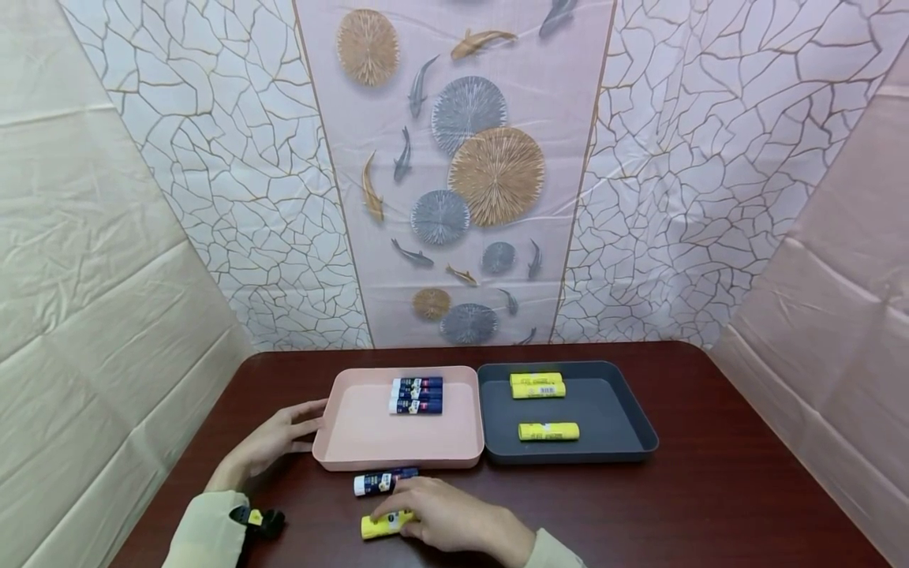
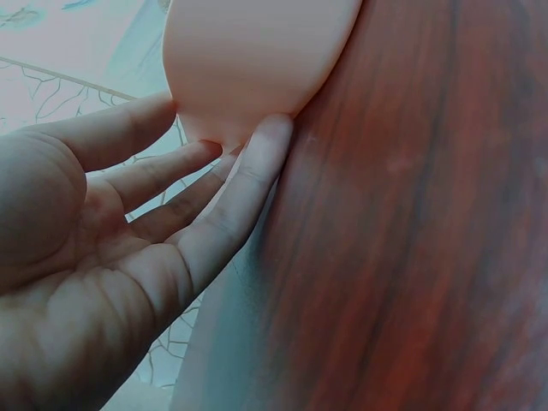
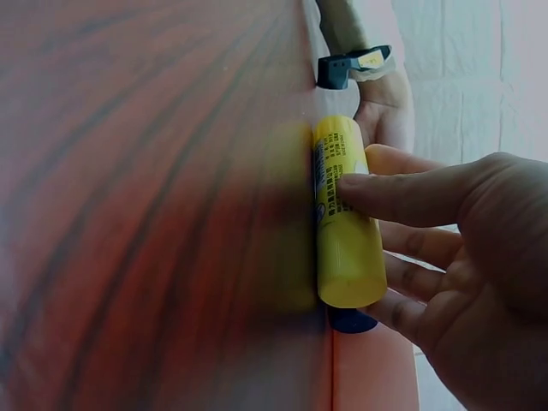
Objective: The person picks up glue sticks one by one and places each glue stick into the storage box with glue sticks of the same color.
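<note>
My right hand (image 1: 454, 517) pinches a yellow glue stick (image 1: 375, 527) between thumb and fingers, low over the table's near side. In the right wrist view the thumb lies across the printed side of the yellow glue stick (image 3: 353, 257). Just beyond it, a blue glue stick with a white end (image 1: 371, 484) lies on the table, partly covered by the right hand in the head view. My left hand (image 1: 273, 438) touches the left wall of the pink tray (image 1: 348, 430); its extended fingertips rest against the tray's outer side (image 2: 257, 60) in the left wrist view.
Blue-and-white glue sticks (image 1: 416, 406) lie side by side in the pink tray. Against its right side stands a dark grey tray (image 1: 611, 418) with two yellow glue sticks (image 1: 538, 390) together and another yellow one (image 1: 548, 431) nearer. Patterned cloth (image 1: 469, 260) hangs behind the brown table (image 1: 710, 489).
</note>
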Action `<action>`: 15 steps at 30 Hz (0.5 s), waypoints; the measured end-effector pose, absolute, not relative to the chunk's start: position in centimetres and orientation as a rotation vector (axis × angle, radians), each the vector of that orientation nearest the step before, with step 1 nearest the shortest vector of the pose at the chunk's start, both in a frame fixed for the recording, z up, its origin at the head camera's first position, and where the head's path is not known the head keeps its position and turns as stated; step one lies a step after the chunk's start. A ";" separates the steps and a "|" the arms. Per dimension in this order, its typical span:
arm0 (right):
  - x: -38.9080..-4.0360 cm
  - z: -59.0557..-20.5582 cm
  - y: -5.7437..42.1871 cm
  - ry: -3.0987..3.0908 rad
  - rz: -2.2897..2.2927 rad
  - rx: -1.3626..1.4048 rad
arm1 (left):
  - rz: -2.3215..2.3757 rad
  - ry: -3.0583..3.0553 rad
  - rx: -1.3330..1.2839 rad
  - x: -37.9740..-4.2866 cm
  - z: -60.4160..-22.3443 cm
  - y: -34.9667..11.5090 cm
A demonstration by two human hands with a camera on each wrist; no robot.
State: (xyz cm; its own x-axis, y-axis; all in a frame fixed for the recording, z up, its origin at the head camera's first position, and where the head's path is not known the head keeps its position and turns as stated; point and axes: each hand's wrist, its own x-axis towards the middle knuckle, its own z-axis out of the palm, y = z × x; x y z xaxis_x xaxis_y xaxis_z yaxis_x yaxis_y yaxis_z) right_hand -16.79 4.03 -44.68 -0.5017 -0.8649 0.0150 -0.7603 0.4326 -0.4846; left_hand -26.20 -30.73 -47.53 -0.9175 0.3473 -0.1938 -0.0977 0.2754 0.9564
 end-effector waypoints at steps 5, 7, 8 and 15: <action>-16.6 -44.4 4.2 2.461 -0.655 -1.391 | 1.691 2.173 0.217 -26.2 -47.5 -30.7; -16.7 -44.3 4.2 2.467 -0.658 -1.394 | 1.691 2.176 0.223 -26.1 -47.5 -30.7; -16.7 -44.2 4.3 2.470 -0.659 -1.392 | 1.688 2.180 0.228 -26.1 -47.5 -30.7; -17.2 -43.8 4.6 2.475 -0.683 -1.447 | 1.682 2.187 0.224 -26.1 -47.4 -30.7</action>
State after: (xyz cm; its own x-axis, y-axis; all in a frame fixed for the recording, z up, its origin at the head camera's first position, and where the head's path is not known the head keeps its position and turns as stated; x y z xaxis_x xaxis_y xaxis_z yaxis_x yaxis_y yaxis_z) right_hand -17.16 4.61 -43.85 -0.5036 -0.8616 0.0633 -0.7721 0.4160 -0.4804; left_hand -26.13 -30.70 -47.39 -0.9184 0.3451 -0.1936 -0.0985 0.2745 0.9565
